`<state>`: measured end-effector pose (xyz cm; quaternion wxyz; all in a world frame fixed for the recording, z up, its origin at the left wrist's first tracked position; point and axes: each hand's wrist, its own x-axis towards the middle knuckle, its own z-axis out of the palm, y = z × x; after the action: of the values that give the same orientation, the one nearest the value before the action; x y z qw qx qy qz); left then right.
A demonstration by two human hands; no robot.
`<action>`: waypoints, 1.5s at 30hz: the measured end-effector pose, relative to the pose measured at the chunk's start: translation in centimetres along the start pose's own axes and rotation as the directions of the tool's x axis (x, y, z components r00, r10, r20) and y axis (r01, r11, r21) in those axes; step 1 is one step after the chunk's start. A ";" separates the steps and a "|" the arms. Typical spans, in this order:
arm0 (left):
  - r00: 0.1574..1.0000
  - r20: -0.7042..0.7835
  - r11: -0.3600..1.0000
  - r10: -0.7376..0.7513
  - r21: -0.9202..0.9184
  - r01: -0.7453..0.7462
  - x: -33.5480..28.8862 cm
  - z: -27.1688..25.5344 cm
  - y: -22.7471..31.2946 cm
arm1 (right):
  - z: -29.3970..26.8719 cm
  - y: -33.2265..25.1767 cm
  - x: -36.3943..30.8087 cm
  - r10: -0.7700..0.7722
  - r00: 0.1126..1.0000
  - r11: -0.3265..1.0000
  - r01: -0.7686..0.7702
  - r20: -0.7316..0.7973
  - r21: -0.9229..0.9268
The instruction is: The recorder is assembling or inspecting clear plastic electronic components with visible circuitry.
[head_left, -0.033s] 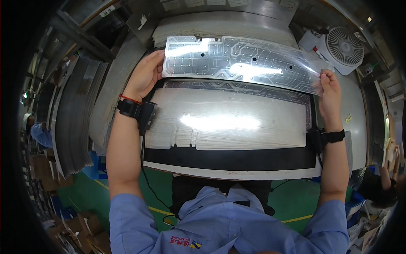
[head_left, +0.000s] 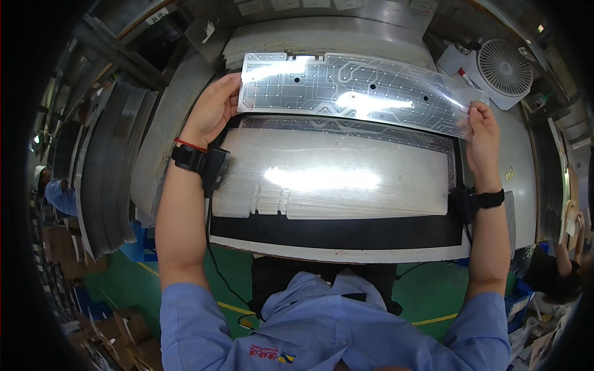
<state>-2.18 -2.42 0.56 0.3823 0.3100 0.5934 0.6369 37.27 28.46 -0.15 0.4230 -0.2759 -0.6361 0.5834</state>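
A clear membrane circuit sheet (head_left: 322, 86), printed with fine traces and dots, is held up by its two ends and shines with glare. My left hand (head_left: 215, 108) grips its left edge, thumb in front and fingers partly behind. At the opposite end, my right hand (head_left: 481, 133) pinches the right edge; the film bends slightly there. Below the raised sheet lies a fanned stack of similar translucent sheets (head_left: 346, 154), with notches along its front edge. The stack rests on a black mat (head_left: 346, 234).
Behind the raised sheet lies another stack of flat sheets (head_left: 334, 31). A white fan (head_left: 504, 68) stands at the back right, beside a small container (head_left: 455, 59). Many upright sheets (head_left: 114, 161) fill the left side. Other people are at the far left and far right.
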 end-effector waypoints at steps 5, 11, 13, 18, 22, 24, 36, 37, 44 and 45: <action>1.000 -0.001 0.998 -0.019 0.058 0.019 -0.2 0.0 0.0 | -0.3 0.3 0.3 -0.023 1.000 0.998 0.023 -0.012 0.059; 0.999 -0.012 0.995 -0.033 0.097 0.034 -0.4 0.2 0.1 | 0.0 -0.1 0.1 -0.025 0.999 0.997 0.026 -0.024 0.073; 0.999 -0.017 0.995 -0.031 0.090 0.033 -0.3 0.3 0.1 | 0.0 -0.2 0.0 -0.024 1.000 0.997 0.025 -0.018 0.073; 0.998 -0.059 0.989 -0.028 0.146 0.036 0.1 0.0 -0.4 | -0.1 0.0 0.2 -0.034 0.999 0.996 0.034 -0.011 0.083; 0.996 -0.085 0.978 -0.002 0.208 0.020 -0.1 0.3 -0.1 | -0.3 0.2 0.3 -0.042 0.999 0.996 0.043 -0.009 0.074; 0.997 -0.082 0.980 0.018 0.197 -0.002 -0.2 0.3 0.0 | -0.4 0.2 0.4 -0.045 0.999 0.997 0.045 -0.002 0.068; 0.996 -0.085 0.969 0.004 0.247 0.017 -0.2 1.0 -0.2 | 0.1 0.0 0.1 -0.044 0.999 0.998 0.046 -0.029 0.050; 0.995 -0.098 0.978 -0.015 0.208 0.035 -0.1 0.9 -0.2 | 0.1 -0.1 0.2 -0.041 0.998 0.998 0.043 -0.040 0.051; 0.995 -0.089 0.994 -0.045 0.097 0.054 -0.3 1.7 0.6 | -0.4 0.2 0.3 -0.039 0.998 0.999 0.041 -0.045 0.035; 0.995 -0.089 0.990 -0.046 0.128 0.057 -0.4 1.7 0.5 | -0.4 0.3 0.4 -0.046 0.998 0.998 0.048 -0.043 0.036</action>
<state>-0.59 -1.86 1.25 0.3515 0.2913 0.6575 0.5994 37.39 29.03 -0.34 0.4551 -0.2651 -0.6224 0.5790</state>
